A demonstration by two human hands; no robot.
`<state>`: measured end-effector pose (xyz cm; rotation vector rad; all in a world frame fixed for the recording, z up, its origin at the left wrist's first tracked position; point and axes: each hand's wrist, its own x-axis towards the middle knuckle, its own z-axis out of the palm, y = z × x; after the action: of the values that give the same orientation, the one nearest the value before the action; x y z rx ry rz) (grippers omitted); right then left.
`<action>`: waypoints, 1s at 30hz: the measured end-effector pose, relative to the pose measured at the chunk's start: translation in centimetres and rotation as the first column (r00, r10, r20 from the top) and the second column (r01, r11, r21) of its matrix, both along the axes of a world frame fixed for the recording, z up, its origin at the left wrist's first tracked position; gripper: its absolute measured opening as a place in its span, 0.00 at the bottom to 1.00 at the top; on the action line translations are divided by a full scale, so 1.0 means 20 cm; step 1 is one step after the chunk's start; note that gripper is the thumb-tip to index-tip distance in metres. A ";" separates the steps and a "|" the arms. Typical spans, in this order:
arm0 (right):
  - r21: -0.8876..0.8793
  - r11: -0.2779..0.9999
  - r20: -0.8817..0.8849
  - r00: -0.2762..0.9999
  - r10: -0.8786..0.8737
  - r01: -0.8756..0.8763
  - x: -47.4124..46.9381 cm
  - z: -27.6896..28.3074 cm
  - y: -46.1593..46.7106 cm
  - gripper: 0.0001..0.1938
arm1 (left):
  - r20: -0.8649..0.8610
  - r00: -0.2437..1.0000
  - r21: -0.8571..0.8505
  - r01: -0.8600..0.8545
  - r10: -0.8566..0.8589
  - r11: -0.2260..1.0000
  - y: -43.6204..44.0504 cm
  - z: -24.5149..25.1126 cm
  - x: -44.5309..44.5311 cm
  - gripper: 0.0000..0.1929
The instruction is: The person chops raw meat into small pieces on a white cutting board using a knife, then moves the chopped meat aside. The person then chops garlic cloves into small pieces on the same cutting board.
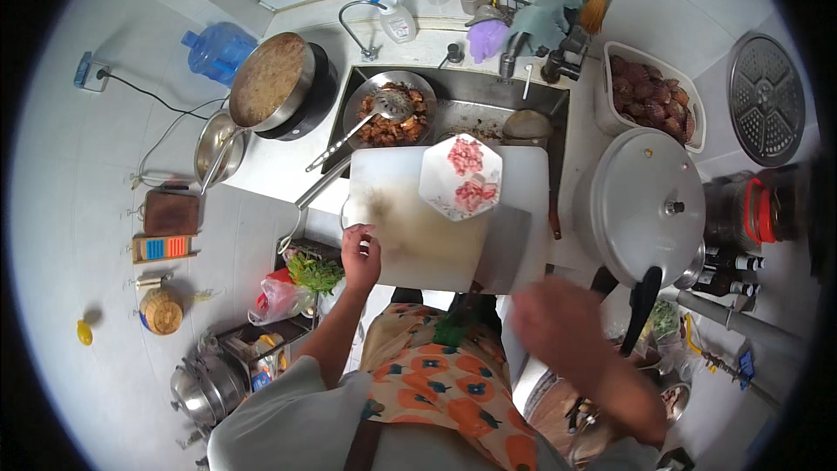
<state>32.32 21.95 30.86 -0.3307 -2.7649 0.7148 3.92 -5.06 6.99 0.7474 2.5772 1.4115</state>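
A white plastic cutting board (418,235) lies across the front of the sink, stained brownish at its left and middle. On its back part sits a white hexagonal plate (431,173) with two small heaps of chopped pink meat (465,156). A cleaver (507,245) lies at the board's right front, its handle pointing towards the apron. My left hand (361,255) is at the board's left front edge, fingers curled; whether it touches the board is unclear. My right hand (549,314), blurred, is right of the cleaver handle and off it; its fingers cannot be made out.
In the sink (458,91) stands a steel bowl of browned meat (392,131) with a skimmer (392,104). A full pot (271,82) is back left. To the right are a pressure cooker (644,203) and a white basin of shellfish (647,95).
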 end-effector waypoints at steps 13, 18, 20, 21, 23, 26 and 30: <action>0.025 0.953 -0.168 0.941 -0.294 0.302 -1.52 -1.53 -0.82 0.09 | 0.103 0.914 -0.166 0.404 -0.392 0.899 -0.14 -0.24 -0.72 0.22; -0.174 0.921 -0.272 0.882 -0.385 0.348 -1.40 -1.42 -0.83 0.12 | 0.035 0.821 -0.176 0.566 -0.570 0.805 -0.09 -0.16 -0.71 0.26; -0.143 0.912 -0.251 0.877 -0.409 0.385 -1.28 -1.37 -0.81 0.14 | -0.015 0.798 -0.207 0.587 -0.603 0.782 -0.08 -0.12 -0.69 0.27; -0.128 0.900 -0.242 0.867 -0.435 0.416 -1.20 -1.34 -0.82 0.16 | -0.040 0.787 -0.240 0.591 -0.616 0.770 -0.07 -0.10 -0.69 0.28; -0.102 0.825 -0.166 0.808 -0.566 0.557 -0.96 -1.27 -0.83 0.16 | -0.082 0.762 -0.273 0.603 -0.643 0.750 -0.05 -0.07 -0.69 0.28; 0.149 0.525 -0.055 0.537 -0.842 0.838 -0.59 -1.21 -0.94 0.21 | -0.155 0.711 -0.238 0.647 -0.686 0.725 0.01 -0.05 -0.70 0.22; 0.085 0.298 0.456 0.228 -0.860 0.951 -0.34 -1.26 -1.13 0.32 | -0.235 0.625 -0.270 0.694 -0.744 0.668 0.15 -0.11 -0.65 0.13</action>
<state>25.55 -0.59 5.67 -2.1915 -2.0833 0.5872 -9.15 -2.13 4.78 1.8566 2.0771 0.8499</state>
